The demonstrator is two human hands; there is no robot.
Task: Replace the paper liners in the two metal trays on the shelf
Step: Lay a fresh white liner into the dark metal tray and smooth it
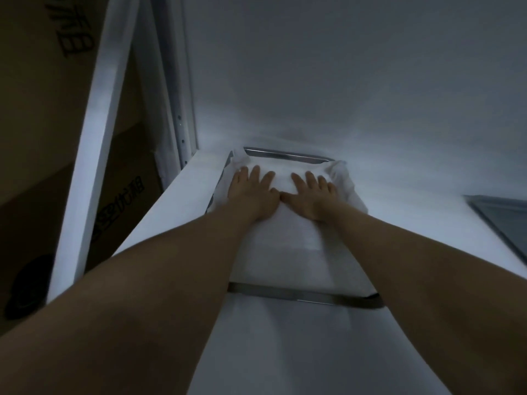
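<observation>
The left hand (pixel 251 192) and the right hand (pixel 309 195) lie flat and spread, palms down, gripping nothing — they press side by side, thumbs nearly touching, on the far half of a white paper liner (pixel 288 246). That liner sits inside the near metal tray (pixel 302 295), whose dull steel rim shows along the edge closest to the person and again as a bright strip at the far end, beyond the fingertips. At the tray's far corners the paper bunches upward instead of lying flat, most of all at the far right corner, where it stands up in a crumpled fold. The tray rests on the white shelf (pixel 171 206); to the tray's right, well apart, the corner of a second tray (pixel 502 215) enters the view, and whether it has paper in it cannot be told. To the tray's left, past the shelf's upright post, stand cardboard boxes (pixel 42 115) in dim light.

The step in hand looks like seating the fresh liner in the first tray — smoothing it down against the floor. Next would likely come sweeping the palms outward toward the far corners to flatten the raised folds, then turning to the tray on the right.
</observation>
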